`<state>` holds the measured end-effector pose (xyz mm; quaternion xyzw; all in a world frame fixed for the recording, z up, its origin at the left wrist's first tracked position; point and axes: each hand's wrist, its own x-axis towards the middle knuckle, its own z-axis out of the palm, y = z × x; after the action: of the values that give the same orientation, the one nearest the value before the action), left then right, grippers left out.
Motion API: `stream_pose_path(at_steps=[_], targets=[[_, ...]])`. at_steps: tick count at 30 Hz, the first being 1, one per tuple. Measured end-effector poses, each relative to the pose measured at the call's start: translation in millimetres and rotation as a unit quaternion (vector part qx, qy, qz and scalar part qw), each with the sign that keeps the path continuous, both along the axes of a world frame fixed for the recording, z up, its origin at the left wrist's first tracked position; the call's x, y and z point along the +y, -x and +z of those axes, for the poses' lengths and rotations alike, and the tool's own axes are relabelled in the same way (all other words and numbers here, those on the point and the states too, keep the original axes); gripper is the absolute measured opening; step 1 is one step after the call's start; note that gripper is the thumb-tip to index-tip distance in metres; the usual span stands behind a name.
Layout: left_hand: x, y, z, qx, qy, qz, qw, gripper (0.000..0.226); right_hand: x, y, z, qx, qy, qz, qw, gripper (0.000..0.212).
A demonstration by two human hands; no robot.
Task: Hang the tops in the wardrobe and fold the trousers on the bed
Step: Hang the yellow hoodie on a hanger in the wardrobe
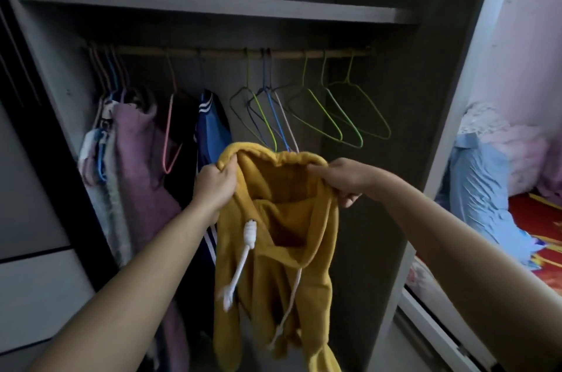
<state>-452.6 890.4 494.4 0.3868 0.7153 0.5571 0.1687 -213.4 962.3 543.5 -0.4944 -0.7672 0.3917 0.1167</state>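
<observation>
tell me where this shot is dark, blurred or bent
Head view: the grey wardrobe interior is dim, while the pink wall at right is bright; the white drawstring of the mustard-yellow fleece hoodie is smeared; the wide lens bows the wardrobe's side panels.

1. One wide-angle camera, worn on the head, looks forward and slightly down into the open wardrobe [213,4], standing close before it.
2. Its right edge takes in part of the bed [535,213].

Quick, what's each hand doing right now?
Left hand: closed, gripping the yellow hoodie at its hood edge.
Right hand: closed, pinching the hood's other side.
</observation>
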Motion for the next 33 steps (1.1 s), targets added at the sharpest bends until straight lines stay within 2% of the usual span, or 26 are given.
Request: stream_pose_path(at_steps=[2,5,8,11,14,17,19,21,22,26,33], targets=[[6,2,-6,-0.062,-0.006,-0.003,0.998,0.053,17,13,-4,0.050,-0.017,0.016,0.998,0.038],[12,0,-7,-0.137,-0.046,0.020,0.989,0.029,45,40,-4,0.169,-0.118,-0.026,0.978,0.045],[22,1,1,-0.174,-0.076,0.056,0.980,0.022,67,74,4,0.200,-0.214,-0.031,0.956,0.047],[33,3,9,-0.150,-0.085,0.087,0.981,0.021,90,109,9,0.191,-0.255,-0.013,0.948,0.042],[44,6,14,-0.122,-0.081,0.108,0.983,0.018,115,138,8,0.140,-0.272,0.011,0.952,0.055],[53,15,16,-0.109,-0.079,0.114,0.984,0.023,141,158,-3,0.066,-0.231,0.032,0.970,0.071],[56,19,18,-0.085,-0.076,0.121,0.986,0.021,155,167,-10,0.066,-0.179,0.033,0.981,0.063],[58,22,19,-0.059,-0.072,0.133,0.987,0.015,166,176,-12,0.135,-0.167,0.009,0.977,0.037],[59,23,21,-0.052,-0.071,0.140,0.986,0.012,169,180,-12,0.164,-0.181,-0.010,0.970,0.032],[64,30,20,-0.050,-0.069,0.159,0.984,0.009,171,175,-13,0.252,-0.212,-0.050,0.943,0.036],[68,34,6,-0.084,-0.076,0.167,0.979,0.013,137,121,-48,0.419,-0.237,-0.028,0.876,0.027]])
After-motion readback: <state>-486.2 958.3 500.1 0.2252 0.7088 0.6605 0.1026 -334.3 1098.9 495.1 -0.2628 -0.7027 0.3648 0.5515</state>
